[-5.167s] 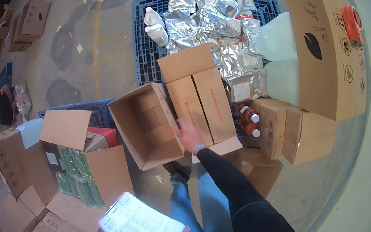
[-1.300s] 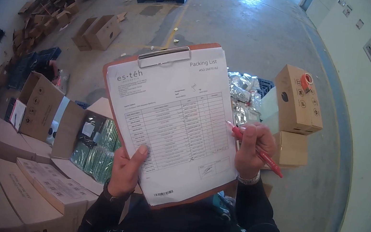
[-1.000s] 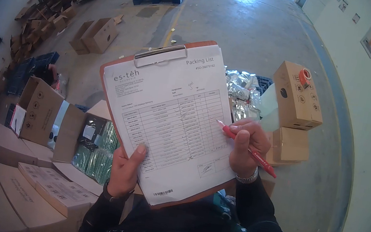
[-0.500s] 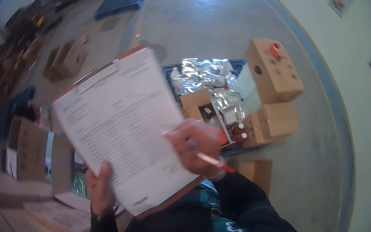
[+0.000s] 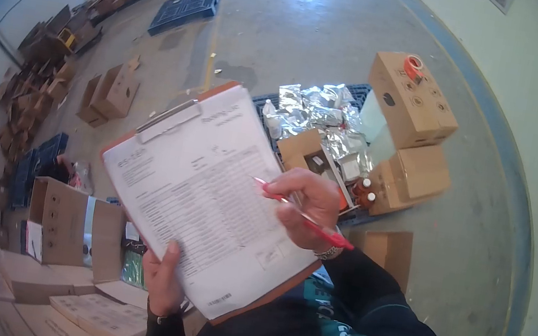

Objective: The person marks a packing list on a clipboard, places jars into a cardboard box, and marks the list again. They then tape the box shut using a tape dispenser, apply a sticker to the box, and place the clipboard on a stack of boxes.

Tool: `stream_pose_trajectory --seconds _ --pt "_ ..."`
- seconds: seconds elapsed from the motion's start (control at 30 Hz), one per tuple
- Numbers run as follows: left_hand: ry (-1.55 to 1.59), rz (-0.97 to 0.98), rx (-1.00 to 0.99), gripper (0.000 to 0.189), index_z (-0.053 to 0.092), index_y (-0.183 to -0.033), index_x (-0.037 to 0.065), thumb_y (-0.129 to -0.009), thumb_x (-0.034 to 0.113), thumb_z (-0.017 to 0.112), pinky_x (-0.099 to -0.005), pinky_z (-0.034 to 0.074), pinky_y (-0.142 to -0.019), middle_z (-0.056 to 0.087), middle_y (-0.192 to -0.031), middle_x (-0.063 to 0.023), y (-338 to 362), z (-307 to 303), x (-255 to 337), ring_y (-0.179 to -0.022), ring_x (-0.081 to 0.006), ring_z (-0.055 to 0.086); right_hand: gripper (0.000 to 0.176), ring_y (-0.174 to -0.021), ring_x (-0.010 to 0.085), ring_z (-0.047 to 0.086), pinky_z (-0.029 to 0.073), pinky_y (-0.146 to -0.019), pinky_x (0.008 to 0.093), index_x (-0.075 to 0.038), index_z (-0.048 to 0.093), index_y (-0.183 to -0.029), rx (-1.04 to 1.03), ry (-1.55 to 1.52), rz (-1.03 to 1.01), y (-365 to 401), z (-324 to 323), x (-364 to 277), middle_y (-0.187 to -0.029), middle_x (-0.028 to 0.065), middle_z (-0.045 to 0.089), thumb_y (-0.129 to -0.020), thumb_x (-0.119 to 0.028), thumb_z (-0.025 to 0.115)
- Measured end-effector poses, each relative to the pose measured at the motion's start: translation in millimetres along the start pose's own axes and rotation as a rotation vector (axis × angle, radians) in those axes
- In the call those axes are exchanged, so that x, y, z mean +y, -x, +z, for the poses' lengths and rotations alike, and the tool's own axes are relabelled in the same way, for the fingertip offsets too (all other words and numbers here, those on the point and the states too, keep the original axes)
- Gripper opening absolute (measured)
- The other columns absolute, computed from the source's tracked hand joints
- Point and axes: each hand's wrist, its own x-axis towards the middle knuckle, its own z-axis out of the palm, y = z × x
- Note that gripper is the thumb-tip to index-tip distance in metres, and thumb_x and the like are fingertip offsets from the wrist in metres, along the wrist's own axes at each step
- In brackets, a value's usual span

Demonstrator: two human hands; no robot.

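Note:
My left hand (image 5: 165, 281) grips the lower left edge of a brown clipboard (image 5: 272, 291), its thumb lying on top of the paper. Under the metal clip sits a printed sheet (image 5: 199, 206) with a table of rows, a barcode at the bottom and a small box near the lower right. In my right hand (image 5: 310, 208) is a red pen (image 5: 329, 234), pinched between thumb and fingers. The pen's tip points at the rows, over the right part of the sheet.
Beyond the clipboard, silver foil packets (image 5: 320, 113) and brown bottles (image 5: 364, 196) rest on a blue pallet. Stacked cartons (image 5: 413, 110) beside them carry a tape dispenser (image 5: 414, 69). Open cartons (image 5: 60, 219) stand at lower left, another empty pallet (image 5: 185, 10) farther back.
The view has shifted, so the clipboard and both hands appear slightly right and lower. My right hand has turned a little, and the pen's tip now shows over the sheet.

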Motion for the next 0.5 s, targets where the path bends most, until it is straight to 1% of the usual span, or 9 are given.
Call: stream_pose_trajectory --seconds 0.07,0.17,0.27,0.37,0.47,0.5 --pt "0.026 -0.017 -0.05 0.039 0.054 -0.13 -0.007 -0.098 0.014 0.061 -0.0333 0.052 -0.091 0.067 -0.121 -0.0155 -1 3 2 -0.102 -0.0205 0.067 0.021 -0.059 0.0125 0.059 0.044 -0.055 0.0252 -0.001 0.067 -0.083 0.042 -0.009 -0.021 1 -1 3 -0.074 0.0096 0.067 -0.092 -0.019 0.074" --pt "0.051 -0.015 -0.038 0.039 0.054 -0.13 -0.007 -0.097 0.012 0.061 -0.0337 0.052 -0.091 0.067 -0.12 -0.0156 -2 8 7 -0.102 -0.0206 0.067 0.028 -0.055 0.012 0.057 0.04 -0.05 0.0259 -0.002 0.059 -0.072 0.106 0.074 0.026 9 0 6 -0.066 0.0085 0.063 -0.09 -0.016 0.075" --pt "0.061 -0.041 -0.068 0.039 0.054 -0.129 -0.007 -0.096 0.012 0.061 -0.0338 0.052 -0.091 0.067 -0.121 -0.016 -1 4 7 -0.103 -0.021 0.066 0.034 -0.051 0.0125 0.055 0.039 -0.048 0.0272 -0.004 0.052 -0.066 0.089 0.189 0.069 5 0 0 -0.062 0.0075 0.06 -0.089 -0.011 0.076" --pt "0.075 -0.057 -0.102 0.042 0.052 -0.131 -0.007 -0.096 0.015 0.062 -0.034 0.052 -0.091 0.065 -0.123 -0.0168 -2 2 5 -0.104 -0.0215 0.066 0.034 -0.049 0.0141 0.054 0.039 -0.046 0.0285 -0.004 0.051 -0.065 0.073 0.238 0.043 -1 0 -6 -0.059 0.0071 0.059 -0.088 -0.008 0.075" --pt "0.031 -0.011 -0.056 0.045 0.049 -0.133 -0.007 -0.096 0.017 0.062 -0.0345 0.052 -0.09 0.064 -0.124 -0.0178 -1 2 3 -0.105 -0.0218 0.065 0.033 -0.048 0.0153 0.054 0.038 -0.046 0.0301 -0.005 0.051 -0.065 0.061 0.307 0.023 -5 1 -9 -0.059 0.0072 0.058 -0.088 -0.007 0.075" --pt "0.026 -0.015 -0.042 0.046 0.049 -0.133 -0.007 -0.096 0.018 0.063 -0.0349 0.052 -0.091 0.064 -0.124 -0.0178 -2 0 1 -0.104 -0.022 0.065 0.033 -0.048 0.0155 0.054 0.038 -0.046 0.0304 -0.005 0.051 -0.065 0.094 0.321 0.018 -6 1 -9 -0.059 0.0073 0.057 -0.089 -0.006 0.074"
